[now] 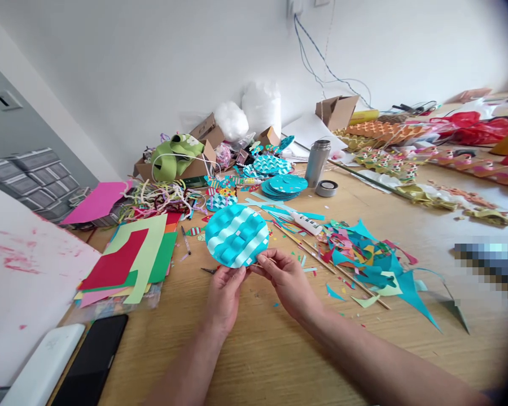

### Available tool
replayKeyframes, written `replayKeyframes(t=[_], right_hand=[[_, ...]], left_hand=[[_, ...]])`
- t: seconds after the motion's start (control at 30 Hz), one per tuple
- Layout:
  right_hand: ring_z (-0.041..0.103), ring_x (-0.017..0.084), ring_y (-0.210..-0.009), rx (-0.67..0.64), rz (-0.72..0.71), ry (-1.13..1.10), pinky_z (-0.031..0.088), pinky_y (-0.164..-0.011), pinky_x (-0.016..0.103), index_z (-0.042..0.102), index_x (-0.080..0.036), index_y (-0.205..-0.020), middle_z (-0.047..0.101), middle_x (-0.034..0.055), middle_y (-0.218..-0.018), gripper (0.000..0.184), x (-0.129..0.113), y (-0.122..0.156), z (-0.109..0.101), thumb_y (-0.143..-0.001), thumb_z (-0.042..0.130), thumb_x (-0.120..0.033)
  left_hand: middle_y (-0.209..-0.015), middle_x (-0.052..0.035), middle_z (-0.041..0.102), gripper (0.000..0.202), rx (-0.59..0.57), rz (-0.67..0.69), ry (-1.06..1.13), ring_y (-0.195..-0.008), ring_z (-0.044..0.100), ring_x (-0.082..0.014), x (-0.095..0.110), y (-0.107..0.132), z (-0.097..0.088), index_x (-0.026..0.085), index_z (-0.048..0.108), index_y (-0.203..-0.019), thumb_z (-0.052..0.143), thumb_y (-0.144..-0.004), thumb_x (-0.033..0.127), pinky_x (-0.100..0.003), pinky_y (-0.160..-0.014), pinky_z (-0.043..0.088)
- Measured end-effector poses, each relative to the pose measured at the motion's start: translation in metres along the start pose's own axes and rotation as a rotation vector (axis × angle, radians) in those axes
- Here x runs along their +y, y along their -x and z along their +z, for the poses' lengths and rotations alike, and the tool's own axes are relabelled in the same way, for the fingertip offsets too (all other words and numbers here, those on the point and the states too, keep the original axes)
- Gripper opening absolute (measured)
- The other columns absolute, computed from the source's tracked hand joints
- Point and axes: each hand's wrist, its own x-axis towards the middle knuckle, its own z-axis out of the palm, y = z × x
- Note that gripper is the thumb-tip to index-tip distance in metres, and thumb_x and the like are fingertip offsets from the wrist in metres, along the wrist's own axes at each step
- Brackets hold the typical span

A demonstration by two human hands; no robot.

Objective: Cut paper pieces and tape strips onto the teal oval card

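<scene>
A round disc of woven blue and white paper strips (237, 235) is held upright above the wooden table (271, 338). My left hand (225, 293) pinches its lower edge from below. My right hand (284, 277) pinches the lower right edge, fingers closed, next to a thin wooden stick (322, 260) that lies on the table. Behind the disc lie a stack of more blue paper discs (284, 186) and a glue tube (307, 224).
Coloured paper sheets (129, 262) lie at the left, with a black phone (91, 361) and a white power bank (44, 366) near the front edge. Paper scraps (372, 265) are heaped at the right. A steel flask (317, 163), cardboard boxes (336, 111) and egg trays (381, 132) stand further back.
</scene>
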Motion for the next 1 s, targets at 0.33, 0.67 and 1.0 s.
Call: replayKeyframes(t=[0.33,0.67,1.0], right_hand=[[0.058,0.016,-0.076,-0.054,-0.071,0.279,0.05,-0.073,0.033,0.063,-0.018,-0.074,0.062,0.0018,-0.08,0.03,-0.0008,0.0037,0.0031,-0.069,0.071,-0.047],[0.047,0.012,-0.056,-0.151,-0.151,0.651,0.038,-0.052,0.025,0.058,-0.019,-0.074,0.053,-0.001,-0.061,0.025,0.0042,0.0047,0.0014,-0.082,0.056,-0.042],[0.048,0.012,-0.055,-0.154,-0.147,0.708,0.038,-0.052,0.024,0.059,-0.017,-0.076,0.059,0.0015,-0.067,0.019,0.0065,0.0041,0.0011,-0.084,0.051,-0.033]], left_hand=[[-0.094,-0.0065,0.072,0.024,0.103,0.016,0.04,-0.093,0.066,-0.0212,0.002,-0.0049,-0.0021,0.016,0.068,-0.085,0.076,-0.063,0.024,-0.035,-0.092,0.045],[-0.093,-0.008,0.073,0.027,0.089,0.016,0.023,-0.095,0.067,-0.0246,0.0027,-0.0023,-0.0023,0.016,0.065,-0.09,0.074,-0.066,0.025,-0.039,-0.089,0.048],[-0.087,-0.0058,0.073,0.025,0.095,0.006,0.025,-0.091,0.067,-0.024,0.003,-0.0016,-0.0006,0.016,0.066,-0.085,0.076,-0.064,0.025,-0.039,-0.088,0.048]])
